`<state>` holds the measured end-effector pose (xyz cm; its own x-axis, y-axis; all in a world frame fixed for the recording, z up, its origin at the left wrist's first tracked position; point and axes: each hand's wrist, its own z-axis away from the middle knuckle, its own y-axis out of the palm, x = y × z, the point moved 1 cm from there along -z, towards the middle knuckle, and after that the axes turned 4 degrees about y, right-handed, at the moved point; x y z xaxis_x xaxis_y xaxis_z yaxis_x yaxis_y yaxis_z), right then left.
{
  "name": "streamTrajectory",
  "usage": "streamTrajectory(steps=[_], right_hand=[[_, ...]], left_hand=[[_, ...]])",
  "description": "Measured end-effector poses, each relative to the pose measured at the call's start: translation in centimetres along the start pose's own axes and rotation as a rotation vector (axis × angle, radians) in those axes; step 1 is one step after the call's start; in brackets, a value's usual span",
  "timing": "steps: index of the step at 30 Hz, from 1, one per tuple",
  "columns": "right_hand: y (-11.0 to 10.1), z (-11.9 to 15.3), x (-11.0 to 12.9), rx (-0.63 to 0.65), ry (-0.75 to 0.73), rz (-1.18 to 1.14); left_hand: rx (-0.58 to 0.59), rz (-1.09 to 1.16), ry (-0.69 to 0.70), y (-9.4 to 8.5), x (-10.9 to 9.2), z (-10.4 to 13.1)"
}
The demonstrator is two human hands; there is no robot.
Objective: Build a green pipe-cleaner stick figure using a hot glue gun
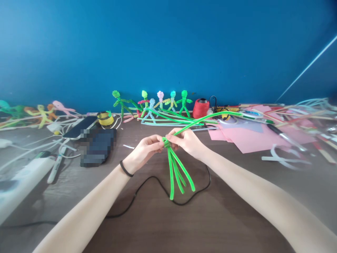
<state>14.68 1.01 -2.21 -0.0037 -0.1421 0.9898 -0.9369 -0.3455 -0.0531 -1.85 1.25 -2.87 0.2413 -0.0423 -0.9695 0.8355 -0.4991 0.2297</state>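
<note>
Between my hands is a bundle of green pipe cleaners (177,168), wound into a small knot at its top, with several loose legs hanging down over the table. My left hand (147,151) pinches the knot from the left, thumb and fingers together; a black band circles that wrist. On the other side, my right hand (185,142) is closed on the knot's right edge. One long green pipe cleaner (210,116) runs from the right fingers up and to the right. The fingertips partly cover the knot.
Several pipe-cleaner figures (184,100) stand along the blue wall (168,42). A red thread spool (201,109), pink paper sheets (250,138) and sticks lie right. Left are a phone (81,127), a dark pouch-like object (100,146) and a power strip (26,179). A black cable (147,178) crosses the table.
</note>
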Motion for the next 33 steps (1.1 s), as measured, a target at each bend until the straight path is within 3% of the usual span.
streamTrajectory(steps=[18, 27, 33], right_hand=[[-0.1, -0.2, -0.5, -0.001, 0.005, -0.027], [0.4, -0.1, -0.7, 0.126, 0.122, -0.436], [0.6, 0.1, -0.3, 0.14, 0.133, -0.505]], left_hand=[[0.031, 0.053, -0.001, -0.4, 0.4, -0.1], [0.053, 0.206, -0.002, -0.1, 0.4, 0.1], [0.058, 0.254, -0.014, 0.0, 0.4, 0.2]])
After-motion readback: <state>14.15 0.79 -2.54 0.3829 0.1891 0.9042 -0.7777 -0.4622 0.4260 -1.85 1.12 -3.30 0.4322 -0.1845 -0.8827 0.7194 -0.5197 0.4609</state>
